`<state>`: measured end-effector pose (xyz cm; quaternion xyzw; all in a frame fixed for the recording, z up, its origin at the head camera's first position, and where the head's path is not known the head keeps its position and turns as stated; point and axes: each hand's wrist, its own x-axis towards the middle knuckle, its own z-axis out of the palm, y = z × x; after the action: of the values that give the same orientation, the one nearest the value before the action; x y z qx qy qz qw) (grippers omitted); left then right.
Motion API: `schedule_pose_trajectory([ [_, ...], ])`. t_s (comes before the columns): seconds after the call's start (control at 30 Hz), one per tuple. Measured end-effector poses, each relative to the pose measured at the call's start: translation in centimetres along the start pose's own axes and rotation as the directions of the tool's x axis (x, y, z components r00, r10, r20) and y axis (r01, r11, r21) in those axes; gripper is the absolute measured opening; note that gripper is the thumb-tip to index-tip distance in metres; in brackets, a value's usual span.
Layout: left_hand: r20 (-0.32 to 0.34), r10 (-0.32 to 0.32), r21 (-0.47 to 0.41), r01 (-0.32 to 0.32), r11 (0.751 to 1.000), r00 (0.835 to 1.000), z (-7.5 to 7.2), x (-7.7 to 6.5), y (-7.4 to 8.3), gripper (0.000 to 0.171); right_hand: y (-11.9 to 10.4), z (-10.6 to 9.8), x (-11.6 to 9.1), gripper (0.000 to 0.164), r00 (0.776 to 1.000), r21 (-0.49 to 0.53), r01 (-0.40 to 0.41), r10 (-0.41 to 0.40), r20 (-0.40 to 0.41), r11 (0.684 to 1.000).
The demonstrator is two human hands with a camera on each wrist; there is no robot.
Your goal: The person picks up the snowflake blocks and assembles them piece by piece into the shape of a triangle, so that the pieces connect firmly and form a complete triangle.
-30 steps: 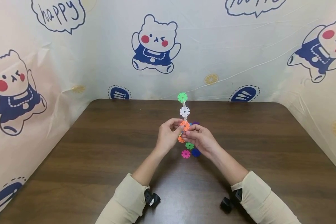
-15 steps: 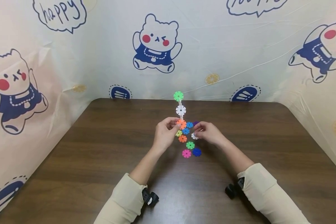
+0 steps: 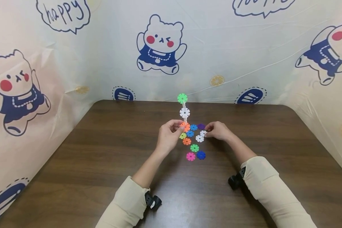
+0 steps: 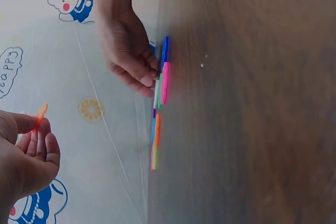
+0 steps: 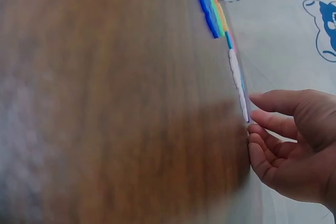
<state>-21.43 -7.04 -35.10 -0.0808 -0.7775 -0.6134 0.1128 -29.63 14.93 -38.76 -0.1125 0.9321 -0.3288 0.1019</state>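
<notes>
My left hand (image 3: 168,134) pinches an orange snowflake disc (image 3: 186,127) between thumb and fingers. From that disc a linked chain rises: clear-looking discs seen edge-on, a white disc (image 3: 184,112) and a green disc (image 3: 182,98) at the top. In the left wrist view the orange disc (image 4: 42,110) stands edge-on at the fingertips. My right hand (image 3: 218,130) is down by the tabletop, its fingertips right at the edge of a white disc (image 3: 203,133). The right wrist view shows a gap between thumb and forefinger (image 5: 273,124). Another white disc (image 3: 199,138) lies beside it.
Several loose discs lie on the brown table (image 3: 102,158): purple (image 3: 200,126), light blue (image 3: 193,127), yellow (image 3: 183,136), orange (image 3: 186,141), green (image 3: 194,148), pink (image 3: 191,156) and dark blue (image 3: 201,155). A printed cloth (image 3: 199,63) stands behind the table.
My right hand has left the orange disc and moved right to the white discs on the table. My left hand has shifted slightly left, still holding the chain.
</notes>
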Motion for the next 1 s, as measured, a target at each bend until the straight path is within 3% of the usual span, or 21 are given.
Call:
schedule_pose_trajectory([
  [0.37,0.006,0.008,0.001,-0.008,1.0,1.0,-0.1,0.0,0.0,0.017,0.1,0.1,0.3,0.027,0.999,-0.036,-0.003,0.004,0.046,0.999],
  [0.53,0.01,0.007,0.001,-0.007,1.0,1.0,0.0,0.0,-0.1,0.017,0.0,0.2,0.1,0.025,1.0,-0.04,0.006,-0.005,0.024,0.999],
  [0.73,0.011,0.019,-0.018,-0.019,1.0,1.0,-0.1,0.0,-0.2,0.016,-0.2,0.2,-0.5,0.016,0.995,-0.064,0.089,-0.091,-0.043,0.994],
  [1.0,0.009,0.017,-0.021,-0.017,1.0,1.0,-0.3,0.1,-0.3,0.016,-0.2,-0.1,-1.5,0.006,0.993,0.061,0.108,-0.104,-0.063,0.992],
])
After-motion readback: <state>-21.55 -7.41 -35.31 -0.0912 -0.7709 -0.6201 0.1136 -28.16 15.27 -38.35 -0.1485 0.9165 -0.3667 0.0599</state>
